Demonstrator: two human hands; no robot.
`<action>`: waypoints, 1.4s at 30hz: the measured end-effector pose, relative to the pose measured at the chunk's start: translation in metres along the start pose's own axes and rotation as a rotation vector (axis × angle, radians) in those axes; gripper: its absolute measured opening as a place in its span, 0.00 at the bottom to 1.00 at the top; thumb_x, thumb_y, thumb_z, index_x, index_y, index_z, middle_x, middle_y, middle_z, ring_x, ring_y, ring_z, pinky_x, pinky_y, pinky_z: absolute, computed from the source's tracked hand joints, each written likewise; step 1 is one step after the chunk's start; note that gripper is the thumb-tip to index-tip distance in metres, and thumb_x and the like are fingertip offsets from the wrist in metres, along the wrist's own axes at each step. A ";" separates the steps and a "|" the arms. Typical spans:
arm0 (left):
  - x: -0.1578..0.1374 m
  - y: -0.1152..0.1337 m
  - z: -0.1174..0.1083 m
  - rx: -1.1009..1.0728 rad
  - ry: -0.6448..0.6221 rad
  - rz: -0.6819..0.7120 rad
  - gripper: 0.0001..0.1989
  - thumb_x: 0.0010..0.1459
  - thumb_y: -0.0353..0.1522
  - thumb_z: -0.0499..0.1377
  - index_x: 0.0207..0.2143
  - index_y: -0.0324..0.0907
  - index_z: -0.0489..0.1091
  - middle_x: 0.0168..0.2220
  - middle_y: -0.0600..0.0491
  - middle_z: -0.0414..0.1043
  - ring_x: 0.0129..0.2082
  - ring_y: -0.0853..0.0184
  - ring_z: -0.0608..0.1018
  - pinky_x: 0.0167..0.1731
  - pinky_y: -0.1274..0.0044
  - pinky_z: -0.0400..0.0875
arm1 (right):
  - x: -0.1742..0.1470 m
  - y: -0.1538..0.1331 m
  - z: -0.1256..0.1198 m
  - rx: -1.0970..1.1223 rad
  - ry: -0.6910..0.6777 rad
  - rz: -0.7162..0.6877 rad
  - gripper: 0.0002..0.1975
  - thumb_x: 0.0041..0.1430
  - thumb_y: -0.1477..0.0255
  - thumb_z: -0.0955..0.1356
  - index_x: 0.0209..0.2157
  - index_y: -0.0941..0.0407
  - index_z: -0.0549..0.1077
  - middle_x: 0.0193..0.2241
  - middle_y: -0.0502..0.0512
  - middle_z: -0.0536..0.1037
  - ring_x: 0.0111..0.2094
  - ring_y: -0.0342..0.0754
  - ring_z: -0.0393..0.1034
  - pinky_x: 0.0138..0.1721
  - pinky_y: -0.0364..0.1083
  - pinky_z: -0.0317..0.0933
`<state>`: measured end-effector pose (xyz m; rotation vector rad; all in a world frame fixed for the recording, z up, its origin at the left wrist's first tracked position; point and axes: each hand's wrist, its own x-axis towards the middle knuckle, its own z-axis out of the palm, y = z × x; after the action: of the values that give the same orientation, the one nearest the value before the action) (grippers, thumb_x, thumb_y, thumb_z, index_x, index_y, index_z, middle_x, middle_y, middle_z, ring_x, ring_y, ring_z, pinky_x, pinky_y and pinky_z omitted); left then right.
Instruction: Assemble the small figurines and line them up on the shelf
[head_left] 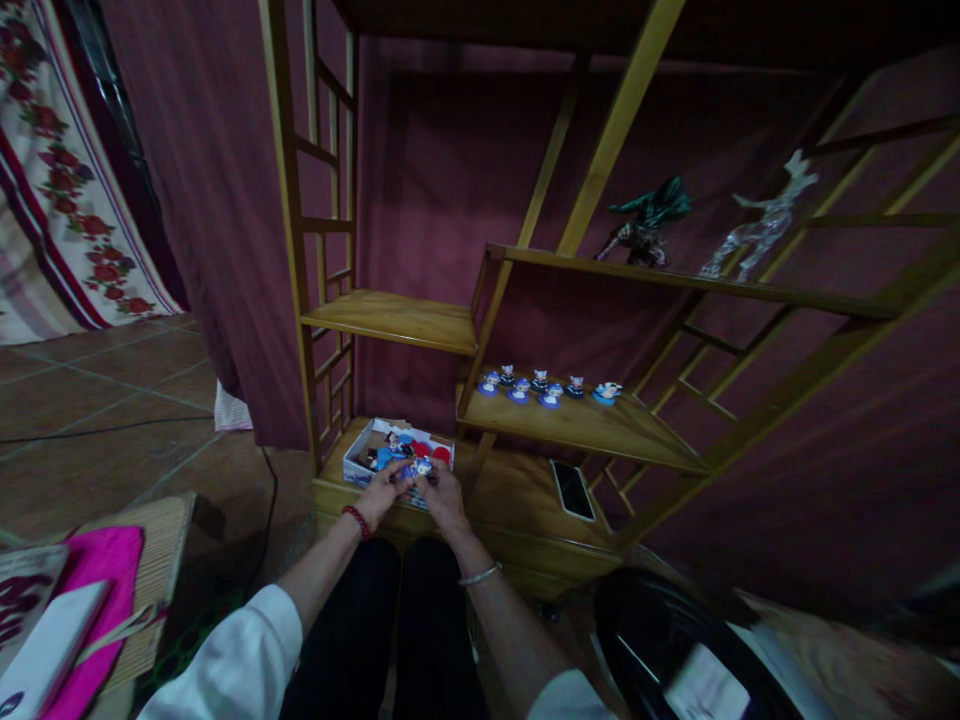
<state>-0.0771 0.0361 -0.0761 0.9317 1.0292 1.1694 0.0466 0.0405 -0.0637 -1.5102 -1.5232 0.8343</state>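
Observation:
Both my hands meet over the near edge of an open cardboard box on the bottom shelf. Between them is a small purple-and-white figurine. The fingers of my left hand close on its left side, and my right hand pinches it from the right. Inside the box lie more figurines in blue, red and black, partly hidden behind my hands. On the shelf to the right, several small figurines stand upright in loose rows, some purple, some dark, one blue and white.
A phone lies on the lower shelf at right. Two animal-like statues, one green-brown and one silvery, stand on a higher shelf. A stool with a pink cloth is at left; a black rounded object is at lower right.

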 end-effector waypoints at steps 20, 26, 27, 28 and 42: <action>-0.008 0.001 0.001 -0.286 -0.003 -0.118 0.17 0.52 0.29 0.55 0.46 0.41 0.64 0.30 0.52 0.70 0.25 0.73 0.73 0.24 0.82 0.68 | 0.001 0.004 -0.001 0.061 0.006 -0.033 0.16 0.45 0.72 0.63 0.39 0.52 0.67 0.32 0.47 0.75 0.33 0.43 0.69 0.37 0.42 0.61; -0.014 -0.001 0.001 -0.333 0.006 -0.155 0.16 0.53 0.30 0.54 0.45 0.39 0.63 0.30 0.51 0.71 0.26 0.72 0.74 0.25 0.81 0.68 | 0.003 0.012 -0.001 0.059 0.009 -0.016 0.17 0.45 0.69 0.64 0.40 0.53 0.67 0.32 0.48 0.75 0.34 0.44 0.69 0.37 0.43 0.61; -0.015 -0.002 0.001 -0.338 0.008 -0.161 0.16 0.53 0.30 0.54 0.45 0.39 0.63 0.30 0.50 0.71 0.26 0.72 0.74 0.25 0.81 0.68 | 0.003 0.013 -0.001 0.063 0.006 -0.012 0.17 0.45 0.69 0.64 0.40 0.53 0.67 0.32 0.49 0.75 0.34 0.44 0.69 0.37 0.43 0.61; -0.015 -0.003 0.001 -0.342 0.010 -0.165 0.16 0.53 0.30 0.54 0.45 0.39 0.63 0.30 0.50 0.71 0.27 0.71 0.74 0.26 0.81 0.68 | 0.003 0.013 -0.001 0.068 0.003 -0.010 0.17 0.45 0.69 0.64 0.40 0.54 0.67 0.33 0.49 0.75 0.34 0.44 0.69 0.37 0.43 0.61; -0.020 -0.009 0.005 -0.430 -0.012 -0.175 0.15 0.51 0.31 0.55 0.44 0.40 0.65 0.28 0.53 0.70 0.23 0.75 0.72 0.21 0.84 0.63 | -0.004 0.010 -0.007 0.230 -0.071 0.069 0.17 0.45 0.62 0.64 0.36 0.57 0.70 0.31 0.52 0.76 0.33 0.47 0.70 0.32 0.43 0.62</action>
<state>-0.0717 0.0144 -0.0805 0.4989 0.7878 1.1736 0.0566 0.0366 -0.0696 -1.3823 -1.3793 1.0744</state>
